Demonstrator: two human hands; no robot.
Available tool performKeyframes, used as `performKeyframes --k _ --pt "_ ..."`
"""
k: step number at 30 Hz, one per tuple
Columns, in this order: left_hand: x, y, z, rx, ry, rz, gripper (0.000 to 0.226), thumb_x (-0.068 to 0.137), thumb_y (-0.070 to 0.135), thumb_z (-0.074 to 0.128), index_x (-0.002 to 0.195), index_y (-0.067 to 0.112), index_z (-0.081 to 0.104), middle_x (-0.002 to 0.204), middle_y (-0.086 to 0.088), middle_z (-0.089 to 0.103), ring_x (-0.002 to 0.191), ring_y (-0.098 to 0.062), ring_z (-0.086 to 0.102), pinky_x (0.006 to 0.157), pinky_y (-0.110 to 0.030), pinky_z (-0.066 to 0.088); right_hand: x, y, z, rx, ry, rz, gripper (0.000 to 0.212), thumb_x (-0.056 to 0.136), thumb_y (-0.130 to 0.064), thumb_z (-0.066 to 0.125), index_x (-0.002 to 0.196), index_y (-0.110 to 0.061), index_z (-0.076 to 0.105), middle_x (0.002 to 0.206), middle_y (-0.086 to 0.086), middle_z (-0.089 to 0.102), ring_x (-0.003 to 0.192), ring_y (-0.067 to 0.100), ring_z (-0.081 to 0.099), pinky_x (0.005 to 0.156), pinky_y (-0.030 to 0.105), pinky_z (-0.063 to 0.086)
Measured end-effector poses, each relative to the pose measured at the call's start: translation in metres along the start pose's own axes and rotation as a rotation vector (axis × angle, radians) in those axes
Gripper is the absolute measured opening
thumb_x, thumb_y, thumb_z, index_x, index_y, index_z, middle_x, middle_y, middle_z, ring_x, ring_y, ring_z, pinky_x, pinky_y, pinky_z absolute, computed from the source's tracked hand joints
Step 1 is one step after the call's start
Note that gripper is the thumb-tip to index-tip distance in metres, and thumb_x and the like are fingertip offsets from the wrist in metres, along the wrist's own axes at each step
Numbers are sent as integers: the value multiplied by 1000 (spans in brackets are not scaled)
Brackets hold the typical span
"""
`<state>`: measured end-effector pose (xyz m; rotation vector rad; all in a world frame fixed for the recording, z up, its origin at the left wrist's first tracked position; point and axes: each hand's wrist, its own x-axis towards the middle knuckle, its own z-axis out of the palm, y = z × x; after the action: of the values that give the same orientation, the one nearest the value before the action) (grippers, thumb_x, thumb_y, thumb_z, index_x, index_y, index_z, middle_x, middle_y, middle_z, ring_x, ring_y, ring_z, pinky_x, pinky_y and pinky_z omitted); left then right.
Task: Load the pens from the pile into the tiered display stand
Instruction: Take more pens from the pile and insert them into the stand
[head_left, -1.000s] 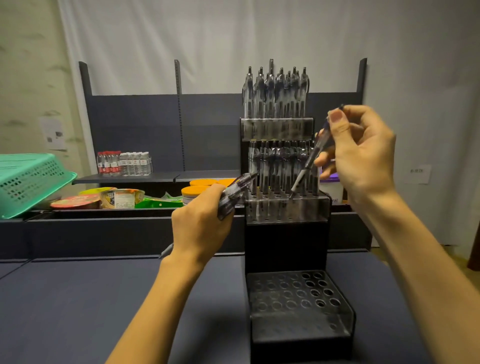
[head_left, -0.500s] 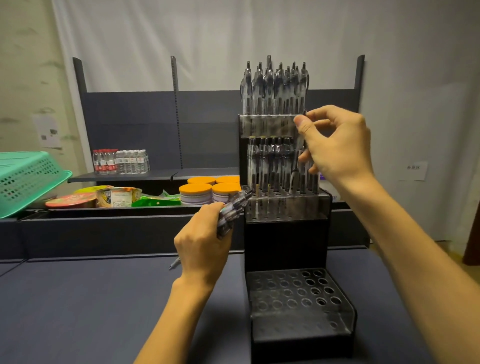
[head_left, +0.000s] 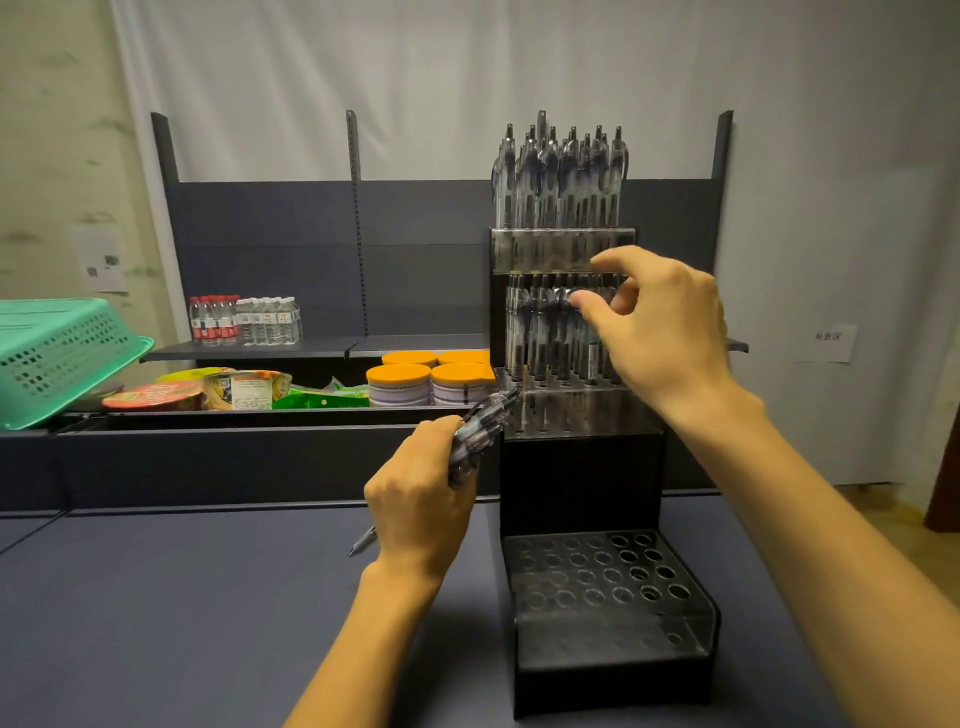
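1. the pen (head_left: 589, 343) i am seating stands upright in the middle tier of the display stand (head_left: 579, 467), its top right under my right thumb tip.
2. my right hand (head_left: 660, 332) curls over that tier: thumb and forefinger are narrowed around the pen's top, but i cannot tell whether they pinch it or only touch it.
3. more pens fill the middle tier (head_left: 545, 332) to the left of those fingers, and another row of pens (head_left: 558, 176) stands in the top tier above my knuckles.
4. the bottom tier (head_left: 597, 577), a plate of round holes, sits below my right wrist with no pens in it.
5. my left hand (head_left: 421, 499) is wrapped tight around a bundle of pens (head_left: 478, 431), their upper ends slanting up toward the stand's left edge, one tip poking out below my palm.
6. both hands are over a dark tabletop (head_left: 156, 623).
7. beyond my left fingers are orange-lidded tubs (head_left: 400, 382), snack packets (head_left: 244, 389), a green basket (head_left: 57, 353) and a row of water bottles (head_left: 244, 319) on a dark shelf (head_left: 311, 348).
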<state>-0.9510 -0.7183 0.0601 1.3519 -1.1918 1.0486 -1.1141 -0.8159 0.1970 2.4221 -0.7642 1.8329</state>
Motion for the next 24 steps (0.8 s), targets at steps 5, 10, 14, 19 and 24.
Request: performKeyframes --k 5,10,14,19,24 --pt "-3 -1 1 -9 -4 -14 15 88 27 57 99 18 55 73 -3 66 55 -17 57 46 -20 39 -26 -12 2 237 -150 -51 10 89 -23 68 97 -18 68 71 -11 59 58 -2 53 56 9 40" --pt "-5 0 -2 9 -20 -33 22 89 29 55 99 11 62 75 -4 67 56 -15 59 49 -16 38 -50 -18 6 500 -515 15 9 90 -18 64 98 -19 69 84 -3 67 53 5 60 52 14 48" --pt "-5 1 -3 -11 -32 -29 23 89 30 54 98 10 63 76 -4 67 57 -15 59 50 -15 38 -56 -18 10 557 -564 83 12 92 -17 62 103 -21 66 89 1 67 53 19 65 42 14 44" --pt "-7 -1 -3 -25 -42 -24 21 87 28 56 97 12 64 75 -3 67 56 -15 58 44 -22 45 -61 -17 11 620 -590 121 11 94 -16 59 102 -19 66 91 4 68 52 16 65 39 20 45" --pt "-6 0 -2 -5 -91 -53 26 85 31 57 98 11 67 75 -1 68 56 -17 59 44 -22 42 -64 -19 13 630 -513 132 11 96 -18 57 101 -14 65 88 2 64 53 17 66 39 22 45"
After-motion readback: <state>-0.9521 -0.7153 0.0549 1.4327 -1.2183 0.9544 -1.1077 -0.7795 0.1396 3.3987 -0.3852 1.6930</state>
